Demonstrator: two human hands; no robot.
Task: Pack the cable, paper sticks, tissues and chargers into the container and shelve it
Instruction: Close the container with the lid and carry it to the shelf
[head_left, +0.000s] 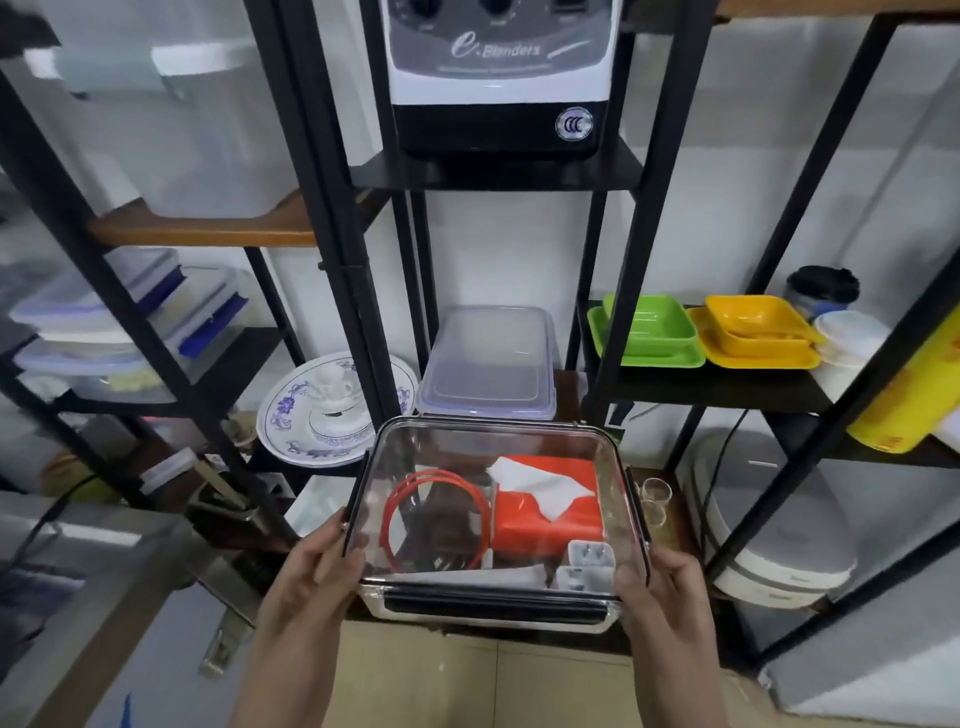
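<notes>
Container (493, 519) sits between both hands, fingers (332, 551) gripping its sides.

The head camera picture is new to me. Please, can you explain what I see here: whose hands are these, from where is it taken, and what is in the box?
There is no machine here. A person wears a wide-angle camera on the head, so you look down at their own two hands. The left hand and the right hand grip the two sides of a clear container with its lid closed. Through the lid you see a red cable coiled in a ring, a red tissue pack with a white tissue sticking out, and two white chargers. The container is held in front of a black shelf rack that carries plates, trays and a blender.
</notes>
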